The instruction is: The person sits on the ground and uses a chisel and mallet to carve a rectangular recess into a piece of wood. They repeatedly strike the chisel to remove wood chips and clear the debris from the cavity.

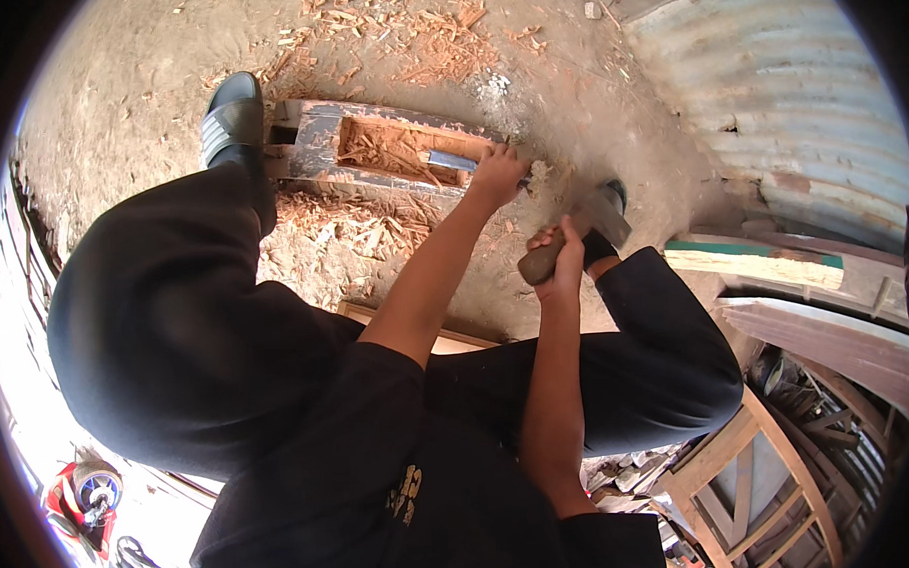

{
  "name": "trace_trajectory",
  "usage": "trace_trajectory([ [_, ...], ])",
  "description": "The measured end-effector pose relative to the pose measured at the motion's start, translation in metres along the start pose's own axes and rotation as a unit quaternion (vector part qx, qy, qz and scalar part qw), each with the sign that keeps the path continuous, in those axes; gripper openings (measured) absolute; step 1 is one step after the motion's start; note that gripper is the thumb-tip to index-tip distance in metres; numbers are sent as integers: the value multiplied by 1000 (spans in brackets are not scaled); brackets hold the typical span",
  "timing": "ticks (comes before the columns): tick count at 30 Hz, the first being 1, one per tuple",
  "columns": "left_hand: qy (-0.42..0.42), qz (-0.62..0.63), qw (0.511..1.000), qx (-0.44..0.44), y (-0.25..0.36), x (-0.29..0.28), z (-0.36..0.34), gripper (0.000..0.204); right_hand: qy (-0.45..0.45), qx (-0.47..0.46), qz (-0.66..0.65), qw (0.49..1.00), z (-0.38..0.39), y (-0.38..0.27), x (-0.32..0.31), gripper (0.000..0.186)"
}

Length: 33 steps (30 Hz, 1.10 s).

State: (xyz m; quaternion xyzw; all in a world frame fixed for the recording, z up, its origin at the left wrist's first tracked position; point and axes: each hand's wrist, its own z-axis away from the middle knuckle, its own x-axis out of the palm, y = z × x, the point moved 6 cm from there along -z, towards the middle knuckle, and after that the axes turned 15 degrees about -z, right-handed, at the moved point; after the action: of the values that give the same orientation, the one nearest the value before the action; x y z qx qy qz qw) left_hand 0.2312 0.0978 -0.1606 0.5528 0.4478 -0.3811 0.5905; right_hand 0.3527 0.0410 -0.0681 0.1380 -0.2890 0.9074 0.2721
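Note:
A dark wooden block [314, 139] lies on the dirt ground with a rectangular hollow [395, 146] cut into its top, full of chips. My left hand [498, 172] grips a chisel whose metal blade [450, 161] points into the right end of the hollow. My right hand [564, 255] holds the handle of a hammer [600, 217], raised a little to the right of the chisel and apart from it. My left foot in a black sandal [231, 117] rests against the block's left end. My right foot [605, 241] is partly hidden behind the hammer.
Wood chips [406, 40] are scattered around the block. A corrugated metal sheet [788, 92] stands at the right, with planks [764, 263] below it. A wooden frame [771, 473] is at the lower right. A red wheeled object [86, 492] is at the lower left.

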Motion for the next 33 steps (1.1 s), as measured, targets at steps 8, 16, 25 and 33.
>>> trace_trajectory([
  [8,-11,-9,1000,-23,-4,1,-1,30,-41,50,5,998,7,5,5,21],
  [16,34,33,998,-43,1,-21,13,36,-16,-24,-58,998,-3,-15,6,25],
  [25,70,162,984,-22,-23,-49,12,36,-43,46,26,998,4,22,30,28],
  [33,185,488,821,-233,-106,-83,-2,20,-20,35,-40,998,-8,15,19,28],
])
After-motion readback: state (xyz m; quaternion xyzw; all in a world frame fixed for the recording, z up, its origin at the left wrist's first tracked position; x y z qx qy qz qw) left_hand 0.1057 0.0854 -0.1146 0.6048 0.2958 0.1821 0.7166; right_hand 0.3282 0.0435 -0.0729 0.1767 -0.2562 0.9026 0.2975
